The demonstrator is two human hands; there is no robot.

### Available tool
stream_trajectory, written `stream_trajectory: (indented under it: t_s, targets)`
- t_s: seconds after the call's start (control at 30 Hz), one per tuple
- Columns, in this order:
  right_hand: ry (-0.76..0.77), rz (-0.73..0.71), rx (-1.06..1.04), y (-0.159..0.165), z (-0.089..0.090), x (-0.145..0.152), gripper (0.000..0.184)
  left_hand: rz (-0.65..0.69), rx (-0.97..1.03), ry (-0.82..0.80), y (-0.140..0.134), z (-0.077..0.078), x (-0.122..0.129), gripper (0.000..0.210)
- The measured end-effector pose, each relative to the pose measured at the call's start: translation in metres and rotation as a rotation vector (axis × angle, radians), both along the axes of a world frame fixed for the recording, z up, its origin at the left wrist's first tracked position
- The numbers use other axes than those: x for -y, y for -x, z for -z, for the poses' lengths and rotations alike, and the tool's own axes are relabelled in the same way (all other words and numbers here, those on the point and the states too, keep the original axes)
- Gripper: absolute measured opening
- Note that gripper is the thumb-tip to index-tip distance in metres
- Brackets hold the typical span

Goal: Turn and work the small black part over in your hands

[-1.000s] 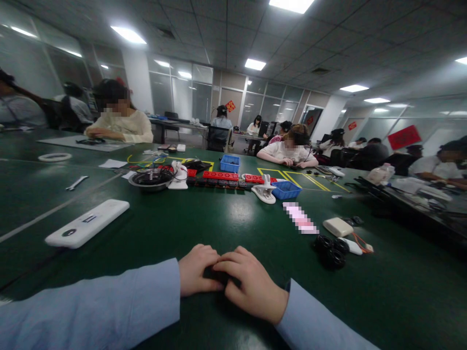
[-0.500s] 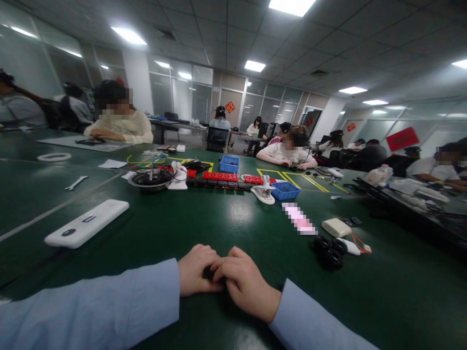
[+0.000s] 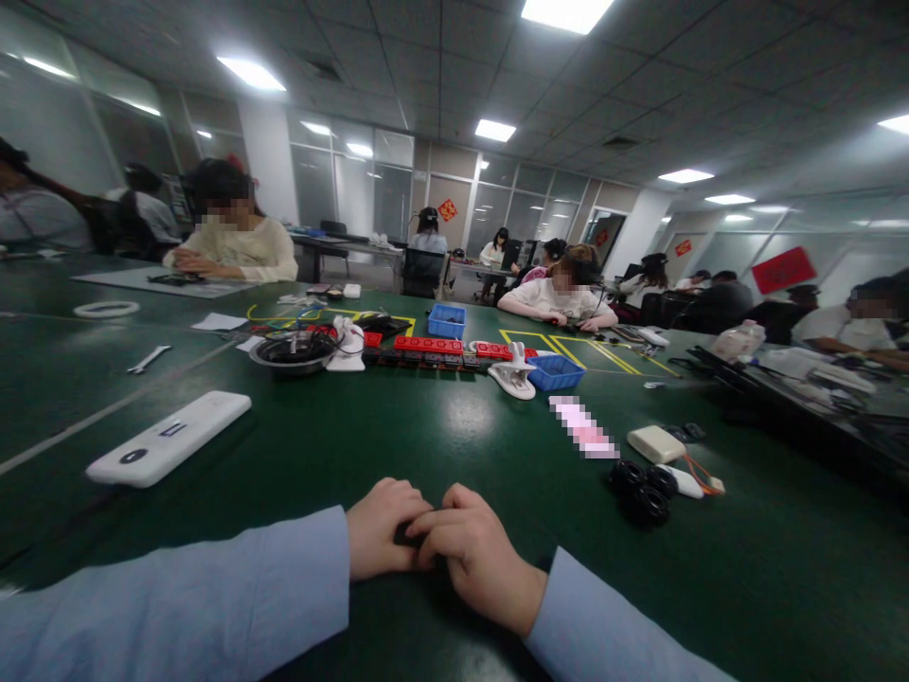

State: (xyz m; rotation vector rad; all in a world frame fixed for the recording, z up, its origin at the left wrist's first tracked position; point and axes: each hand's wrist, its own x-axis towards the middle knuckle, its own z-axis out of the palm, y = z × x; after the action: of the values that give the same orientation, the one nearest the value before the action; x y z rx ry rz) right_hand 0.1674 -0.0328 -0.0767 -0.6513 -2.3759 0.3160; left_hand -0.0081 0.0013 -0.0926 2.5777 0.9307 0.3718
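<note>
My left hand (image 3: 387, 528) and my right hand (image 3: 474, 545) meet low in the middle, just over the green table (image 3: 298, 455). Both have curled fingers, and the right fingertips touch the left hand near its thumb. A dark patch shows in the gap between them; whether it is a small black object or shadow I cannot make out. Left of the hands lies a long white device (image 3: 170, 438) with a dark round spot. To the right are coiled black cables (image 3: 645, 491), a cream-coloured block (image 3: 654, 443) and a white piece with an orange cord (image 3: 683, 480).
Across the table run red power strips (image 3: 433, 345), with blue bins (image 3: 556, 371), white clip stands (image 3: 514, 372) and a round bowl of black cable (image 3: 294, 350). A wrench (image 3: 149, 359) lies at left. Two people work on the far side; a dark rack (image 3: 788, 398) borders the right.
My right fingers have shifted slightly against my left hand. Otherwise both hands stay in the same spot. The person at the far left has raised their hands a little.
</note>
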Motion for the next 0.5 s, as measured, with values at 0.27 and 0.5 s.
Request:
stream_trajectory:
  t_s: [0.27,0.5]
  targets:
    - [-0.056,-0.037,-0.032,-0.001,-0.009,0.004,0.032,-0.003,0.003,-0.010,0.000,0.000,0.000,0.027]
    - [0.071,0.199,-0.014,-0.007,-0.020,0.010,0.033,-0.004,-0.003,0.030,0.003,0.002,-0.001,0.031]
